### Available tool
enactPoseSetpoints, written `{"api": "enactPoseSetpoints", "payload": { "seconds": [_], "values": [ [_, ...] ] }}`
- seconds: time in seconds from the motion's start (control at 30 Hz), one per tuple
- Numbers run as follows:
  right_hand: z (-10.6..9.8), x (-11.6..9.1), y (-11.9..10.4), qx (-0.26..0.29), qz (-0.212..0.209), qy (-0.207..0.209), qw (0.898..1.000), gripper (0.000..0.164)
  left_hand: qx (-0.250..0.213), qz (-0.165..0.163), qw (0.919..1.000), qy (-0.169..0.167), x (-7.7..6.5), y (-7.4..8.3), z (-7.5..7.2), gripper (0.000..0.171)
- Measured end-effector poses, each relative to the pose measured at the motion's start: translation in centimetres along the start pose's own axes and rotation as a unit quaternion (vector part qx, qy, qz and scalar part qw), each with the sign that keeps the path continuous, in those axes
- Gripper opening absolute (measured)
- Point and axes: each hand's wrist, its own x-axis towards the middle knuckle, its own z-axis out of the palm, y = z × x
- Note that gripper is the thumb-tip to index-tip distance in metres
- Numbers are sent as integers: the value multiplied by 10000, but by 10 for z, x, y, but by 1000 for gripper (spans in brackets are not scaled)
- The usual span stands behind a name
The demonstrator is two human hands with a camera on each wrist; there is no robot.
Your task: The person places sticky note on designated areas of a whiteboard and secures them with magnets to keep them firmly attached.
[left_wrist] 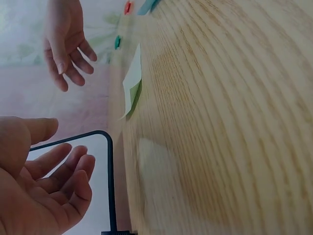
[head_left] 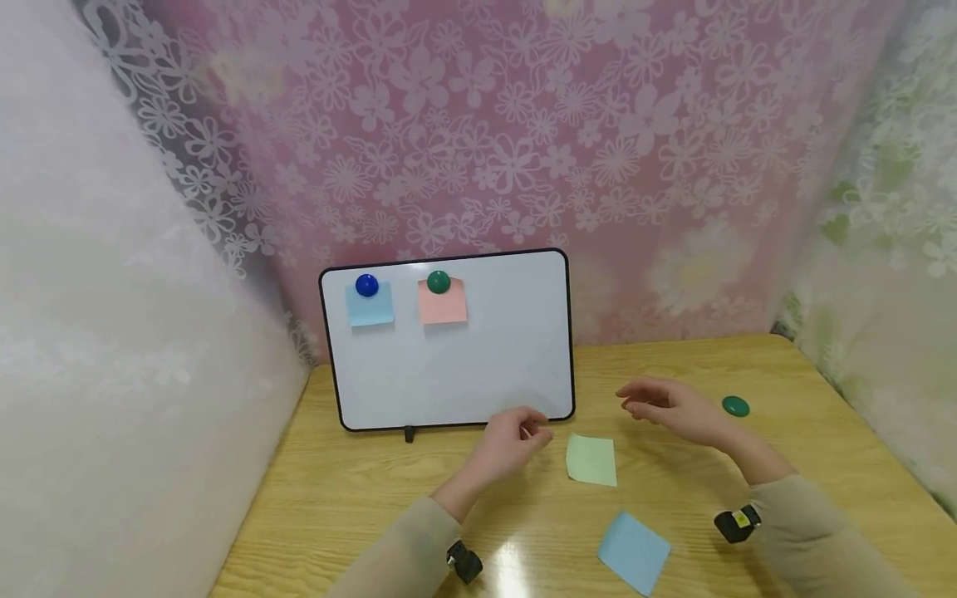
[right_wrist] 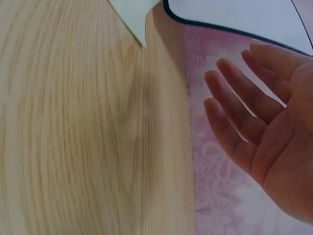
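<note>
My left hand (head_left: 512, 442) hovers before the lower right part of a whiteboard (head_left: 516, 349), its fingers loosely bent around nothing. Farther right, my right hand (head_left: 676, 409) is raised over the table with relaxed fingers and an empty palm, which the right wrist view shows too. Between the hands lies a pale green sticky note (head_left: 592, 460), one edge curling up in the left wrist view. On the board, a blue round magnet (head_left: 366, 286) sits over a light blue note (head_left: 371, 309), and a green magnet (head_left: 439, 282) over a pink note (head_left: 444, 309).
Nearer the front of the wooden table (head_left: 336, 515) lies a blue sticky note (head_left: 634, 552). Another green magnet (head_left: 736, 406) rests beyond the right wrist. The left wrist view also has a small red object (left_wrist: 127, 7). A black foot (head_left: 409, 433) shows under the board; flowered curtains (head_left: 508, 133) stand behind.
</note>
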Motion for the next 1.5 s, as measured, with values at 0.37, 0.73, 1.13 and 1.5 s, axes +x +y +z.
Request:
{"api": "enactPoseSetpoints", "payload": {
  "seconds": [0.37,0.73,1.13,1.5],
  "values": [
    [-30,-38,19,-733,234,148,9969,43,859,-306,9957,-179,13,9,21,30],
    [-52,-66,38,-1034,449,148,9935,44,1570,-702,9851,-70,20,23,39,34],
    [-64,-85,56,-1323,672,173,9888,47,2284,-870,9697,61,25,21,51,35],
    [-69,-97,59,-1496,1158,175,9818,52,2207,-1001,9701,104,27,21,56,30]
  ]
}}
